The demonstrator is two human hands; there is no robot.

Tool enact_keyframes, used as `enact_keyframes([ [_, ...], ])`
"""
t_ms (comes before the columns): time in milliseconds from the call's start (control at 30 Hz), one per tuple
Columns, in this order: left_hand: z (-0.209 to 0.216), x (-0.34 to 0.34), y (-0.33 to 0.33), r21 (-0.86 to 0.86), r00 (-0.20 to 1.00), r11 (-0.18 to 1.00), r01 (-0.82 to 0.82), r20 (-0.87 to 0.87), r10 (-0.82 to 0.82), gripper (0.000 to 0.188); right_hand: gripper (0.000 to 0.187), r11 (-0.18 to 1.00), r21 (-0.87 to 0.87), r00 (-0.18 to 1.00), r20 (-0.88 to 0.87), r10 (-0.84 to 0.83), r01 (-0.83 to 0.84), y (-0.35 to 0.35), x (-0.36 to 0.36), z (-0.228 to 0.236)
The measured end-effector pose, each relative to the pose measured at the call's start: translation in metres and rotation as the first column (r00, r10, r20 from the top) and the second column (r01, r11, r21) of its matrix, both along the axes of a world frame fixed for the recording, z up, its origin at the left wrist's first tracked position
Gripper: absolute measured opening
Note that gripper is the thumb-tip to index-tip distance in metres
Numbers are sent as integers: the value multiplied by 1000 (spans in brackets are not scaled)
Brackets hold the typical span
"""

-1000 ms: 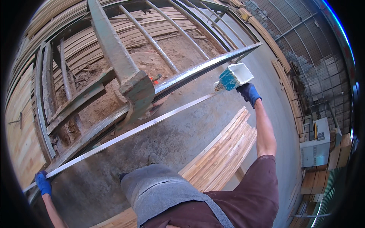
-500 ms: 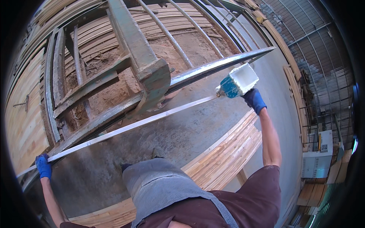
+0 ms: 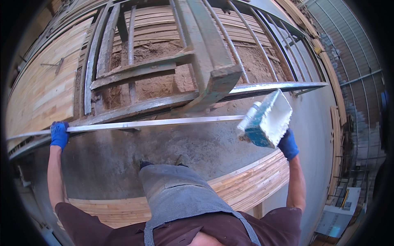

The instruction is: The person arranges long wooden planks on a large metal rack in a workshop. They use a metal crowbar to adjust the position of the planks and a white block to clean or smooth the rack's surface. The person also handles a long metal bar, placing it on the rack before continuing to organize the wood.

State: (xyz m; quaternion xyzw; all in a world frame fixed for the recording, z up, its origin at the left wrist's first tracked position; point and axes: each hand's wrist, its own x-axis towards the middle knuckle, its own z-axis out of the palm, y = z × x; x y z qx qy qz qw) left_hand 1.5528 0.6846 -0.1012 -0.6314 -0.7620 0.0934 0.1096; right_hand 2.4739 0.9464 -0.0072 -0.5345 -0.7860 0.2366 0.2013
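My left hand (image 3: 59,134), in a blue glove, is closed around a long, narrow pale strip (image 3: 164,122). The strip runs across in front of me, with its left end extending beyond that hand. My right hand (image 3: 289,145), also gloved in blue, grips a boxy glue applicator (image 3: 262,137) at its right side. Blue paint shows on the applicator, along with a thick white coating and a roller-like part on its left side. The strip's right end meets this roller side; the exact contact is hidden.
A worn metal frame with bars (image 3: 213,74) stands ahead, with sawdust (image 3: 168,78) and stacked boards behind it. A jointed wood panel (image 3: 49,82) lies at the left. Wooden strips (image 3: 246,176) lie close to my body. A white box (image 3: 338,213) stands at lower right.
The view has turned, so the strip now lies nearly level across it. The applicator has tilted and sits lower in the picture. Both hands keep their holds.
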Motion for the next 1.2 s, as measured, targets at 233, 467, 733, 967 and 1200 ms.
enact_keyframes([
  [233, -6, 2, -8, 81, 998, 997, -18, 56, 14, 6, 30, 997, -32, 964, 255, 69, -63, -2, 26, -2],
  [467, 7, 2, -11, -17, 998, 998, -59, -38, 58, 9, 25, 908, -107, 846, 332, 417, -406, -35, -132, 20],
  [733, 18, -10, -27, 10, 996, 1000, 0, 95, -1, 16, 25, 828, -38, 789, 279, 547, -560, -81, -322, 22],
  [967, 5, -23, -28, 156, 977, 987, 32, 204, -64, 15, 23, 738, 16, 729, 174, 662, -674, -97, -497, 2],
  [1200, 75, -117, -205, 589, 960, 765, -260, 242, 140, 60, 16, 595, -71, 583, 136, 801, -801, -137, -697, 9],
])
